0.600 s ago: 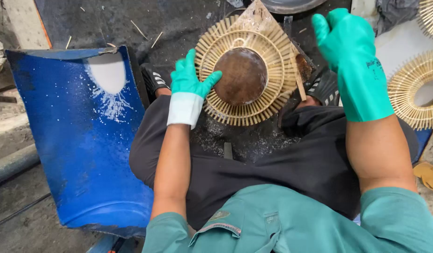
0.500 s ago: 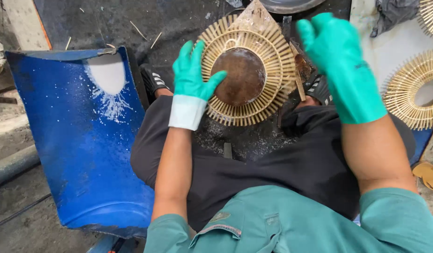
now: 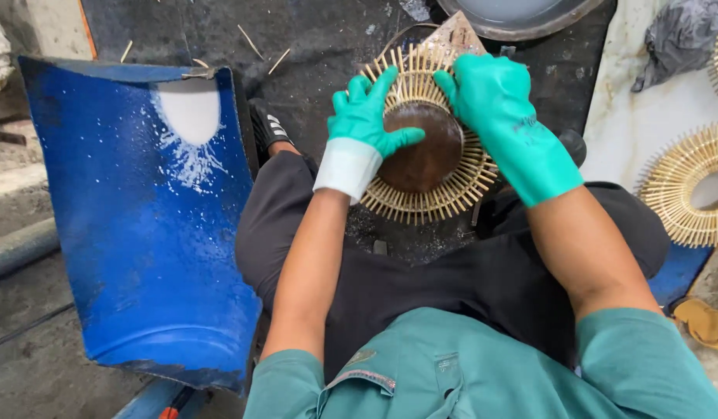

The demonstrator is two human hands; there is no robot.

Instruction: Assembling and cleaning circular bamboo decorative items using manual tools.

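Note:
A round wicker ring of radiating bamboo sticks sits around a dark brown disc in front of my knees. My left hand, in a green glove with a white cuff, rests on the ring's left side with its thumb over the disc. My right hand, also green-gloved, grips the ring's upper right rim. A pointed wooden board shows behind the ring.
A curved blue plastic sheet splashed with white lies to my left. More stick rings rest on a white surface at the right. A metal basin stands at the top. Loose sticks lie on the dark floor.
Both hands have come down onto the stick ring; the right hand dropped from raised in the air to grip its rim. The view has shifted slightly.

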